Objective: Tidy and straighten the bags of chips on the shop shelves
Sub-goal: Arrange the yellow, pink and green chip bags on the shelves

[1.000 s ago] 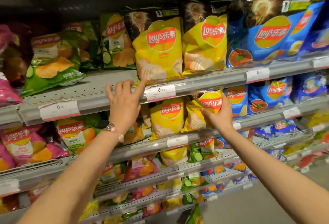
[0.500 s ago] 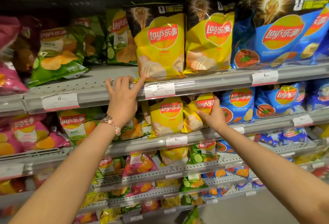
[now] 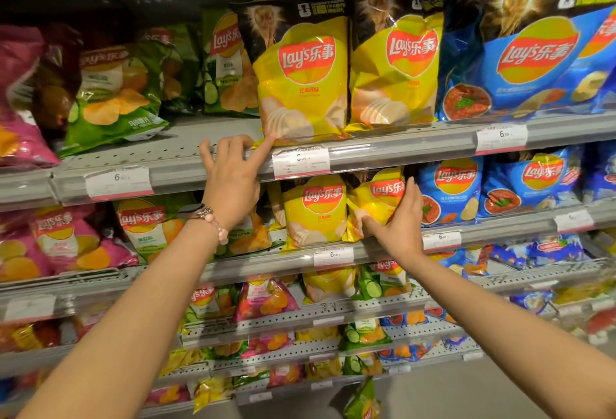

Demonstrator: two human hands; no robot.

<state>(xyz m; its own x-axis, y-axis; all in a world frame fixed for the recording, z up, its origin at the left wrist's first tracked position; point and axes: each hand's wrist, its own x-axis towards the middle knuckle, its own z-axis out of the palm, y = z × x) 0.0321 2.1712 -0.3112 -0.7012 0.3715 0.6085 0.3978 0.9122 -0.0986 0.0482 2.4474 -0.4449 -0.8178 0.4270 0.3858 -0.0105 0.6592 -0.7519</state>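
on the second shelf, right hand grips a yellow bag (tilted).

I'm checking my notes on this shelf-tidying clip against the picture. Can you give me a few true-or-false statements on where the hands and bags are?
1. The right hand holds a small yellow Lay's bag on the second shelf. True.
2. The left hand grips a green bag. False: it rests on the upper shelf's edge, its forefinger touching the large yellow Lay's bag.
3. The large blue Lay's bags stand right of the yellow ones. True.
4. The left wrist is bare. False: it wears a bead bracelet.
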